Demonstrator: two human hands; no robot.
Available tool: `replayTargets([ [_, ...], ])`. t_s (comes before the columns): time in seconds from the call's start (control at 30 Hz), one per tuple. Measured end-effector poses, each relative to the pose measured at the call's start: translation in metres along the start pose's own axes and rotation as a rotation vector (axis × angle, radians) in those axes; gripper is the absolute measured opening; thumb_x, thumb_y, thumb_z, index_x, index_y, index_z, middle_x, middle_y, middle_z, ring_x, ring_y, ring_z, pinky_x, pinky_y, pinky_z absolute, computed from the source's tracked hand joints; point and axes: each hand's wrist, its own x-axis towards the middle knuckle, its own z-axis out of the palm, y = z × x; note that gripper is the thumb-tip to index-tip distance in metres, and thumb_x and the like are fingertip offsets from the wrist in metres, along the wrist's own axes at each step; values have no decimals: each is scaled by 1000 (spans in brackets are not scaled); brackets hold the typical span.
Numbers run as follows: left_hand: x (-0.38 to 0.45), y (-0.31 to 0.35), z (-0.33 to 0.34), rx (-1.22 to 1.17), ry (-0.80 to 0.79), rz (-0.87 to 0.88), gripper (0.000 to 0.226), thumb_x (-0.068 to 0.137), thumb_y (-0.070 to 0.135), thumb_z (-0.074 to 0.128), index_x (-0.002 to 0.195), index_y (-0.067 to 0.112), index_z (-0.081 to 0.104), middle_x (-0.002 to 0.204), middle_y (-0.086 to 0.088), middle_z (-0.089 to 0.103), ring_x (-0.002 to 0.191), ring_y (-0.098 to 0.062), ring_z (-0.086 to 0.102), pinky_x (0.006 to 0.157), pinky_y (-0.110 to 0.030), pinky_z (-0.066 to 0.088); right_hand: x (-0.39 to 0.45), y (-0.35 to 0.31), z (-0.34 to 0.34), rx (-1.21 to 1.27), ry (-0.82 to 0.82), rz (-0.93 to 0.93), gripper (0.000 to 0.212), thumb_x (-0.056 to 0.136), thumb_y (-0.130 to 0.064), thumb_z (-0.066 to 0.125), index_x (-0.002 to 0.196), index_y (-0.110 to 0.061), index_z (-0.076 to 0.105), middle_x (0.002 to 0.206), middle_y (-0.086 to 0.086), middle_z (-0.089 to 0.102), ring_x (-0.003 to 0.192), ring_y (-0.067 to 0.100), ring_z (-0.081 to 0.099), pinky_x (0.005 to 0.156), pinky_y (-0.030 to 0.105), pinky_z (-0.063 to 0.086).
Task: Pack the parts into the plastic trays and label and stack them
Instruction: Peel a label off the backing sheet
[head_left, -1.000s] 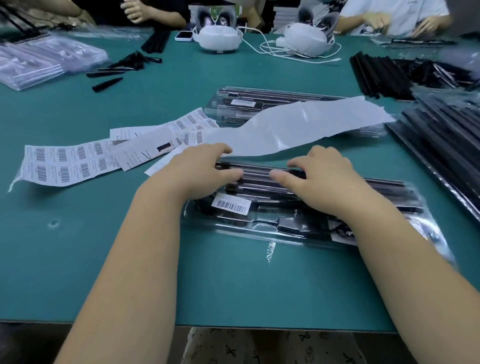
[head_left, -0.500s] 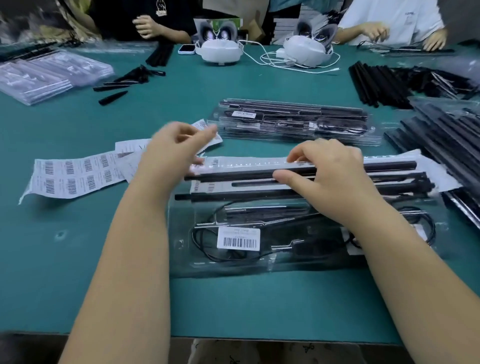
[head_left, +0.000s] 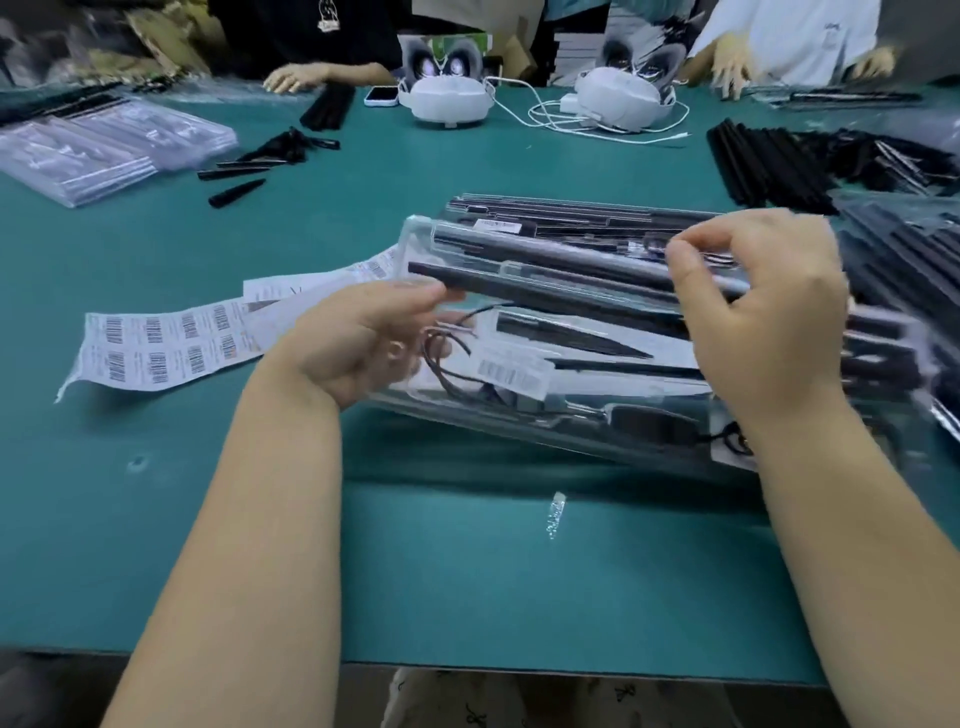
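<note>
1. Above the green tabletop (head_left: 156, 545), in the one head view, a filled clear tray (head_left: 571, 322) was held off the surface by both hands, its near edge tilted up and free of the tabletop.
2. The left hand (head_left: 363, 338) gripped the tray's left end, thumb on top and fingers under it.
3. The right hand (head_left: 769, 322) was curled over the tray's right part, thumb and forefinger pinched together near the top edge; whether they pinched the plastic or a rod was too blurred to tell.
4. The tray's long axis ran left to right, dropping slightly toward the right; the black rods (head_left: 545, 280) in it lay along that axis, with a coiled cable (head_left: 447, 358) at the left end.
5. A barcode label (head_left: 514, 374) was already stuck on the tray, so packing and labelling looked done and stacking seemed to be the step in hand.
6. A second packed tray (head_left: 561, 213) lay just behind, parallel to the held one; the next move probably called for carrying the tray level over it, edges aligned, and lowering it flat so that no rod slid out.
7. A label sheet (head_left: 161, 348) lay to the left, loose rods (head_left: 769, 161) at far right.
</note>
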Motion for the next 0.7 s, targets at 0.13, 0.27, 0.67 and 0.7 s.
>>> replayTargets([
  [0.13, 3, -1, -15, -152, 108, -48, 30, 57, 30, 81, 80, 13, 74, 92, -10, 70, 63, -16, 65, 72, -29, 44, 6, 8, -10, 15, 48, 105, 25, 91, -25, 51, 93, -9, 70, 94, 9, 67, 99, 31, 55, 88, 43, 40],
  [0.27, 0, 0, -28, -323, 199, -52, 24, 69, 27, 74, 87, 11, 78, 110, -7, 70, 90, -25, 70, 91, -47, 51, 16, 35, -20, -132, 20, 449, 35, 86, -35, 53, 115, -15, 60, 119, 16, 53, 114, 35, 43, 95, 46, 35],
  [0.67, 79, 78, -20, -269, 373, 28, 10, 89, 7, 58, 98, 2, 57, 83, -12, 66, 49, -10, 65, 50, -16, 53, 78, 94, 8, 377, 15, 843, 25, 82, -34, 59, 76, -10, 54, 71, 11, 39, 61, 20, 36, 56, 31, 32],
  [0.7, 94, 79, -18, -170, 424, 73, 10, 90, 0, 55, 100, 1, 55, 89, -15, 63, 50, -11, 66, 54, -18, 55, 81, 102, 17, 324, -11, 828, 31, 84, -36, 59, 78, -6, 55, 72, 11, 40, 64, 21, 36, 58, 32, 31],
])
